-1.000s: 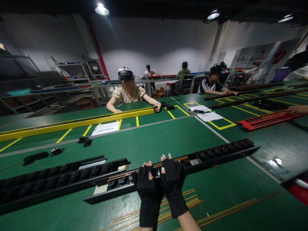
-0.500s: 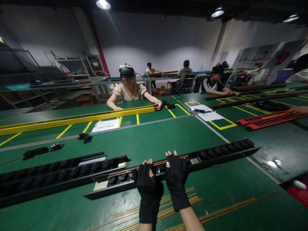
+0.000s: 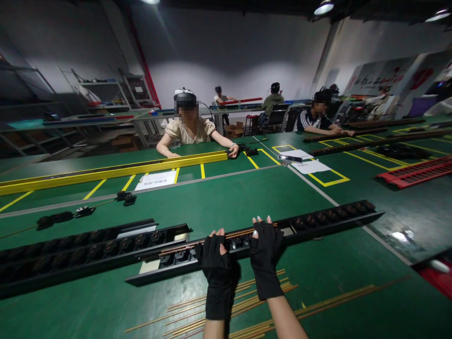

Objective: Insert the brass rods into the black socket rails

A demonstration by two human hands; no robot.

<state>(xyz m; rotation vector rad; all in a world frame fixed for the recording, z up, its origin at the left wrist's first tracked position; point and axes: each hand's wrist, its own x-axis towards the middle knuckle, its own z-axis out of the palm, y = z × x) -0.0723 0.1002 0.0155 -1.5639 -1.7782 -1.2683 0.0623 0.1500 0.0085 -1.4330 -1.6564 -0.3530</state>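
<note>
Both forearms enter from the bottom centre of the frame, palms down, in black fingerless gloves. The left hand (image 3: 214,258) and right hand (image 3: 265,247) lie side by side, slightly apart, on the long black rail (image 3: 325,220) that crosses the green table (image 3: 226,202) from lower left to right of centre. On each hand the fingers are stretched forward and held together, gripping nothing, with the tips pressing on the brass strip (image 3: 183,247) seated in the rail. Loose brass rods (image 3: 247,301) lie just below the wrists.

No legible text. Print on white sheet (image 3: 156,179) too small; red characters on wall banner (image 3: 384,80) blurred.
</note>
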